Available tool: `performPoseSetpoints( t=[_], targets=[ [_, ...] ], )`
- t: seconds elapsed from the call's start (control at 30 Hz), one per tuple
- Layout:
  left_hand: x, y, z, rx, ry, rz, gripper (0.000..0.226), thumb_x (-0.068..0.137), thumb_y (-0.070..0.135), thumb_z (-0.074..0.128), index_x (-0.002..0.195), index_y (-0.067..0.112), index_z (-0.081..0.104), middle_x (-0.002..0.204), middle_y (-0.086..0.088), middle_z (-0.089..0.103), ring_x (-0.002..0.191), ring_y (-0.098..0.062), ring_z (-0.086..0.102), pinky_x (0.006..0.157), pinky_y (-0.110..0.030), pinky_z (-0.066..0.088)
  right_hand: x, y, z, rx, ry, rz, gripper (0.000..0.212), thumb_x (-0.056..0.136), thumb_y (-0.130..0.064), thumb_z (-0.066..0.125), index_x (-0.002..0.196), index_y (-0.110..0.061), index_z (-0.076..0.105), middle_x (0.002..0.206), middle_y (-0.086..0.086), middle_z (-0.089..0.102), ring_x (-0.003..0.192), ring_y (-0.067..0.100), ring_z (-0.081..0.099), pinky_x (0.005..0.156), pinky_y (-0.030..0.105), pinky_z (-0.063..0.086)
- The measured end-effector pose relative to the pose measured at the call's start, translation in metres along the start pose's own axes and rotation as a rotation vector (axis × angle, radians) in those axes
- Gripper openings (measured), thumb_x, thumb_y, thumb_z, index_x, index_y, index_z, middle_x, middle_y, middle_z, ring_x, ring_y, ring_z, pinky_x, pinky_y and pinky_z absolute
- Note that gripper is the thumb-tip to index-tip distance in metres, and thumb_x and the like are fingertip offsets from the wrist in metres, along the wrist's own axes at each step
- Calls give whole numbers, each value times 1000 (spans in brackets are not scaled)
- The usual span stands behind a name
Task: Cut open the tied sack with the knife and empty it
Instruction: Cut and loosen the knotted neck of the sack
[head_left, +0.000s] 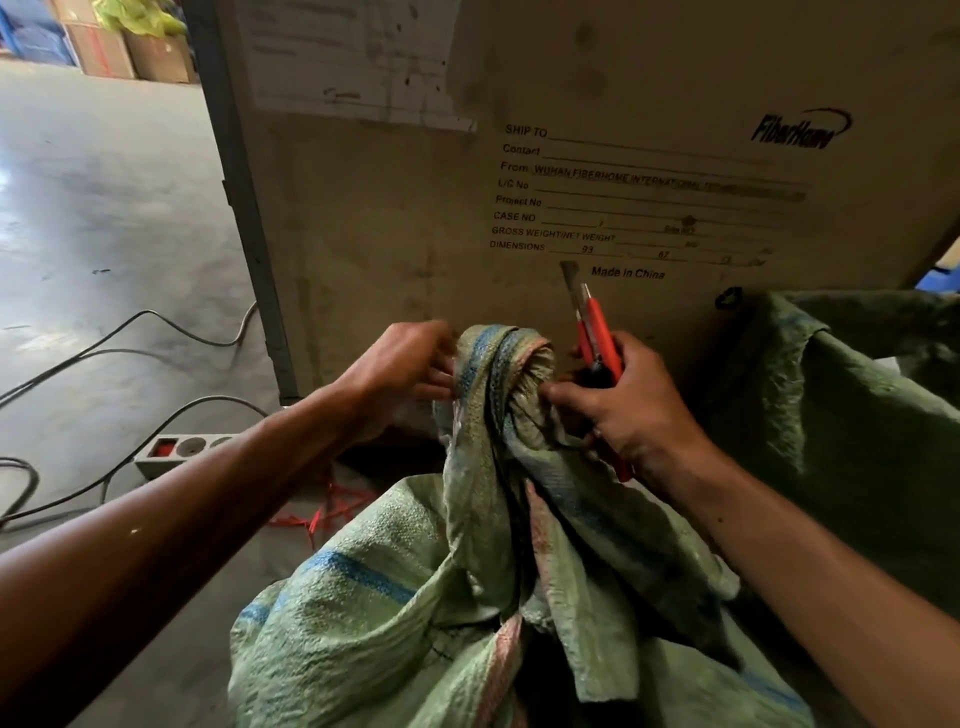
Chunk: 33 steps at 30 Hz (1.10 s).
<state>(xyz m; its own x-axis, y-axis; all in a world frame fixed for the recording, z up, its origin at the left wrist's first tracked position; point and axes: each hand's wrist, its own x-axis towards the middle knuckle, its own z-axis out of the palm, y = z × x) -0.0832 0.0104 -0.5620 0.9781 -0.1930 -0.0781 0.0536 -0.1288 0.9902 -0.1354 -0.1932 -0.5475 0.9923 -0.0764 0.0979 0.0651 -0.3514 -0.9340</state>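
Your left hand (402, 371) pinches the twisted knot of the faded green woven sack (498, 519), blue-striped and grimy, while your right hand (631, 410) grips the red-handled knife (597, 338).

Green blue-striped sack (467, 597), red knife (602, 338)

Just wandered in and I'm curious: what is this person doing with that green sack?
The person is working at the knotted neck of a green woven sack. The left hand grips the knot from one side; the right hand presses against the other side while holding a red utility knife, blade pointing up, away from the fabric. The sack looks tied shut; no cut is visible. A large cardboard box stands behind.
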Motion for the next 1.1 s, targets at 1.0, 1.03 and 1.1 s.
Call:
performPoseSetpoints(
  t=[1.0,1.03,1.1],
  targets=[
    [4,-25,-8,-154,134,159,26,92,4,56,118,2,62,104,-13,70,86,-19,67,78,-29,57,-48,-29,37,-428,-305,123,30,95,-29,46,87,-1,56,77,18,62,43,18,52,37,31,52],
    [3,-24,-8,-137,135,161,26,93,4,57,118,2,62,106,-15,70,89,-21,67,81,-32,57,-48,-29,38,-471,-300,119,30,95,-29,45,85,-3,55,81,19,64,47,21,54,42,36,54],
    [3,-24,-8,-118,139,167,26,92,6,57,117,2,62,109,-17,70,91,-22,66,83,-35,56,-47,-28,40,-560,-293,96,31,96,-30,43,83,-5,55,80,17,63,56,27,57,49,41,54]
  ],
)
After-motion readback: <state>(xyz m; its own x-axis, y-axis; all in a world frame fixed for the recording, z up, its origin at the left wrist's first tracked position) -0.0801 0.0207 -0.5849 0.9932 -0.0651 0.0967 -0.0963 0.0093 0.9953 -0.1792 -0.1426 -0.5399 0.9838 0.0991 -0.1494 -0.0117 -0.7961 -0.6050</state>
